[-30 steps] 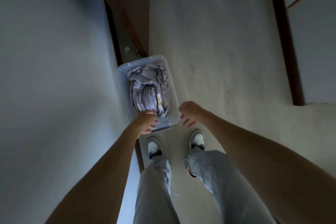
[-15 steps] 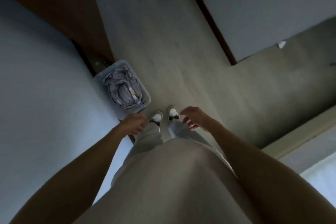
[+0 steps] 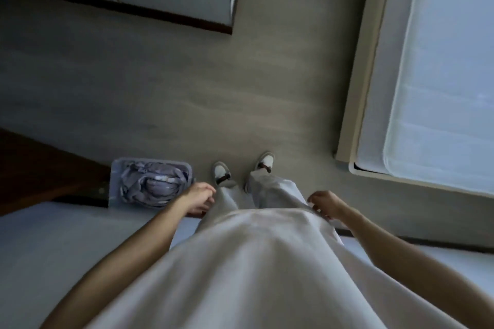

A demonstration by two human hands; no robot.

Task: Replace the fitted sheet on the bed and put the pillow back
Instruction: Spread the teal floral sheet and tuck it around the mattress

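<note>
A clear plastic bin (image 3: 115, 184) stands on the floor at the lower left and holds a bundled grey-lilac sheet (image 3: 155, 185). My left hand (image 3: 199, 199) hangs just right of the bin, fingers loosely curled, holding nothing. At my right hip my right hand (image 3: 324, 205) hangs the same way, also with nothing in it. A bed with a bare white mattress (image 3: 441, 75) in a beige frame (image 3: 358, 104) lies at the right. No pillow shows in this view.
Grey floor (image 3: 160, 88) stretches ahead between the bin and the bed. White cabinet fronts with a dark plinth (image 3: 149, 12) run along the top left. A pale flat surface (image 3: 53, 248) sits at lower left, a dark wooden piece (image 3: 34, 168) behind the bin.
My hands left the bin's rim and dropped to my sides. I straightened up and turned right, so the bin slid to the left and the bed came into view.
</note>
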